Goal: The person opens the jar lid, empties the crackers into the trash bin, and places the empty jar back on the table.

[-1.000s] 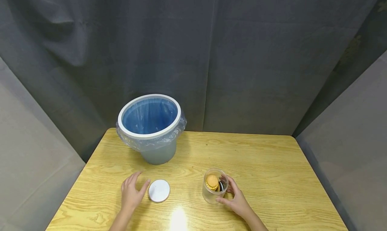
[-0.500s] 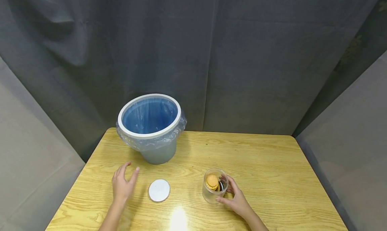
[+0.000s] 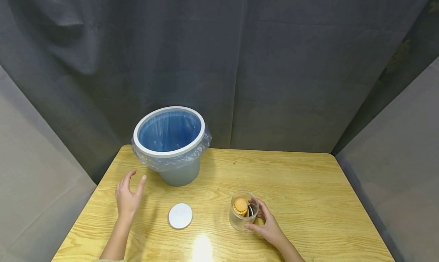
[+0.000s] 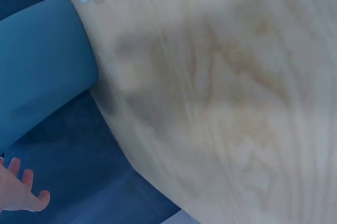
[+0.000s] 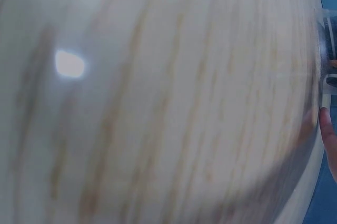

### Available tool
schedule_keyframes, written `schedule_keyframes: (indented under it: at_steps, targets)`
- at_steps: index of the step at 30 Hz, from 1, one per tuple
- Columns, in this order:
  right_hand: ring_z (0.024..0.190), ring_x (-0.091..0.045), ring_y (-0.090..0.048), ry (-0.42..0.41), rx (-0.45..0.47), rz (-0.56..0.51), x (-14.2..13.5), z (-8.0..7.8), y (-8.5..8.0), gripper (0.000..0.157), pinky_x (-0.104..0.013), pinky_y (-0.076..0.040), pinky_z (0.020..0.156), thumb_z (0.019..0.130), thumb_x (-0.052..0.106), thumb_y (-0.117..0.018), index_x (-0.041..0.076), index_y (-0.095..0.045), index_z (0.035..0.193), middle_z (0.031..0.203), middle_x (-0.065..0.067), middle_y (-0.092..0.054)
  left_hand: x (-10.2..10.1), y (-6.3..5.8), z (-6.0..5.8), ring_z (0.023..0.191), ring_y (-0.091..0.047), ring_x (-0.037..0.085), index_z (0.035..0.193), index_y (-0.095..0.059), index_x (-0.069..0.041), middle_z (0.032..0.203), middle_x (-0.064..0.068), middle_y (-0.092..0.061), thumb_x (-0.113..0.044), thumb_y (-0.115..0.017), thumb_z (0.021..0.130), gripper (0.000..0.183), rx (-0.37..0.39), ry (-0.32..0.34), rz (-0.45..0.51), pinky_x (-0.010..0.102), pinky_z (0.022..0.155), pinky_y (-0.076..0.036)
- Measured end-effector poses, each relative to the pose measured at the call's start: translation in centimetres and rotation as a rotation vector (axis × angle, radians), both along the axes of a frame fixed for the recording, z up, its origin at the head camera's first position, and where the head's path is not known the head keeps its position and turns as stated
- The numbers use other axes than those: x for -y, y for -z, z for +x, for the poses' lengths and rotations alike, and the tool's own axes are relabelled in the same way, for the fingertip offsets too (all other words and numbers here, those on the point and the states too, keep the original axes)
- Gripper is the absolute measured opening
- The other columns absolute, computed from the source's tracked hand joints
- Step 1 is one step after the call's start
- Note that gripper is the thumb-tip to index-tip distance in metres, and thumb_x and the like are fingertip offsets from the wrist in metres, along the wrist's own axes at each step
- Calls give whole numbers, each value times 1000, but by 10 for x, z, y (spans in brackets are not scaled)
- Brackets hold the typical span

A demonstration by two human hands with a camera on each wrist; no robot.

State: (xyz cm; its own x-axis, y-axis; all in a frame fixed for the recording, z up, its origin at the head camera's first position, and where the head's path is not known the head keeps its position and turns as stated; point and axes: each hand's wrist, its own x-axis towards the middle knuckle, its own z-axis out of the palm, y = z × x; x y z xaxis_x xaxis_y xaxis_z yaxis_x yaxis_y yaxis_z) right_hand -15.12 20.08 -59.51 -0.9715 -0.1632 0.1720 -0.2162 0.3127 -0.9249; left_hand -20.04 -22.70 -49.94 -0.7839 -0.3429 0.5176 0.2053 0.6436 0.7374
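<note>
A clear jar stands upright on the table, holding an orange-yellow cookie and a dark sandwich cookie with a white layer. My right hand grips its right side, fingers behind and thumb in front; in the right wrist view only the jar's edge and a bit of the hand show. Left of the jar lies a round white lid. My left hand is raised to the left of the lid, thumb and fingers apart, nothing between them.
A grey bin with a white rim and clear plastic liner stands at the table's back left. The wooden table reaches a dark curtain behind. Pale panels flank both sides.
My left hand has moved left and away from me, from beside the lid toward the table's left edge. The right hand, jar and lid have stayed put.
</note>
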Motion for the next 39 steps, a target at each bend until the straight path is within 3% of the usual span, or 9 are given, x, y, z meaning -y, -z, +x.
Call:
schedule_keyframes:
  at_steps: [12, 22, 32, 39]
  targets:
    - [116, -32, -47, -51, -71, 4, 1, 1, -3, 81, -30, -47, 82, 70, 16, -79, 12, -34, 138, 133, -17, -47, 10, -21, -15, 111, -43, 42, 117, -55, 1, 118, 22, -55, -25, -64, 84, 43, -20, -52, -2, 56, 94, -26]
    - [115, -40, -45, -42, -24, -1, 7, 9, -33, 81, -36, -47, 83, 69, 11, -79, 1, -35, 136, 131, -22, -47, 14, -36, -29, 113, -41, 43, 119, -54, 0, 121, 21, -54, -31, -61, 84, 47, -4, -87, -14, 57, 94, -25]
    - [116, -30, -47, -34, -40, -13, 1, 1, -3, 81, -31, -47, 82, 69, 16, -80, 14, -36, 137, 133, -12, -48, 15, -59, -48, 114, -40, 41, 120, -54, -3, 122, 18, -54, -38, -59, 85, 50, -4, -109, -19, 56, 93, -25]
    - [118, -29, -47, -30, -20, -19, -1, 0, -2, 83, -31, -47, 84, 69, 19, -80, 21, -34, 138, 134, -8, -47, 12, -69, -59, 115, -38, 40, 123, -52, -3, 124, 18, -52, -40, -58, 85, 53, 22, -98, -51, 57, 97, -21]
